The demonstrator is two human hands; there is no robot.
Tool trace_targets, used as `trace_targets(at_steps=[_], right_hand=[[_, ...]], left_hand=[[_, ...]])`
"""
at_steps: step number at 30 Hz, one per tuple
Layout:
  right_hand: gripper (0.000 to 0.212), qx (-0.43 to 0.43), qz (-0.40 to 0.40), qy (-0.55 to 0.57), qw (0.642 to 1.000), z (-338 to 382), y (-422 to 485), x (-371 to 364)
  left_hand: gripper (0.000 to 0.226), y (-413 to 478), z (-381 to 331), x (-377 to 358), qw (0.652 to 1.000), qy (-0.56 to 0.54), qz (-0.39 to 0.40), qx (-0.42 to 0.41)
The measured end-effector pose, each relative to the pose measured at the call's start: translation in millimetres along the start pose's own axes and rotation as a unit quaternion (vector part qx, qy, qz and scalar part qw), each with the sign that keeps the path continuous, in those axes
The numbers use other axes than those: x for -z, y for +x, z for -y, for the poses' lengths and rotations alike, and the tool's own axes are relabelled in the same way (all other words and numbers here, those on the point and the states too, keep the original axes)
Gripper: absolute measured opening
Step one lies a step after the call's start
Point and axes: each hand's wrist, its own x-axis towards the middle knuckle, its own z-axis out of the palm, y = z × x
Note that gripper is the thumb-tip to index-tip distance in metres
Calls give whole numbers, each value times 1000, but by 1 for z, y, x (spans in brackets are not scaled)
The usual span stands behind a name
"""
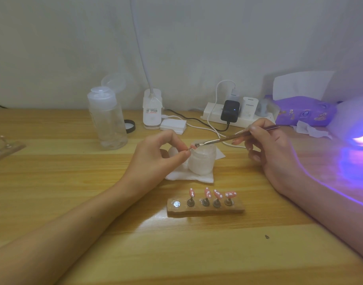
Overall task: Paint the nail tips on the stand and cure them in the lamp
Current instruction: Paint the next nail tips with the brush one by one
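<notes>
Centre of the frame: one pink nail tip is off the stand, pinched between thumb and forefinger of the left hand, right over the mouth of a frosted jar. The right hand grips a thin brush like a pen, and the bristles meet the tip.

The brush's long axis runs from upper right down to lower left, so the stroke comes in from the right. The tip sits at the left fingertips and well apart from the right hand, with only the brush bridging the gap. My read: this is the painting step on the fifth tip.

Lower centre, the stand lies lengthwise across the worktop. Four dotted pink tips stand on pegs, and there is a bare shiny seat at its left end; I judge that is where the held one belongs.

The jar rests on a folded tissue. The lamp glows violet at the right edge, cut off by the frame and nearer the right hand. A clear bottle stands upper left of the hands.

The held tip is small and blurred, so how much of it is coated cannot be told. The left fingers hide most of whatever it is mounted on.
</notes>
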Motion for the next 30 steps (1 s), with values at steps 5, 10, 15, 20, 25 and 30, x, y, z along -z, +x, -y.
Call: trace_targets(at_steps=[5, 10, 15, 20, 25, 30], right_hand=[[20, 11, 26, -4, 1000, 1, -1, -3], [27, 4, 6, -11, 1000, -1, -1, 1], [21, 24, 25, 12, 999, 0, 0, 0], [25, 21, 25, -12, 999, -1, -1, -1], [26, 25, 12, -23, 999, -1, -1, -2], [26, 27, 4, -21, 999, -1, -2, 0]], left_hand=[[17, 0, 0, 0, 1000, 9, -4, -4], [20, 0, -1, 0, 1000, 9, -3, -7], [19, 0, 0, 0, 1000, 12, -3, -7], [20, 0, -1, 0, 1000, 7, -1, -10], [19, 0, -2, 0, 1000, 9, 5, -12], [18, 0, 2, 1, 1000, -3, 4, -12]])
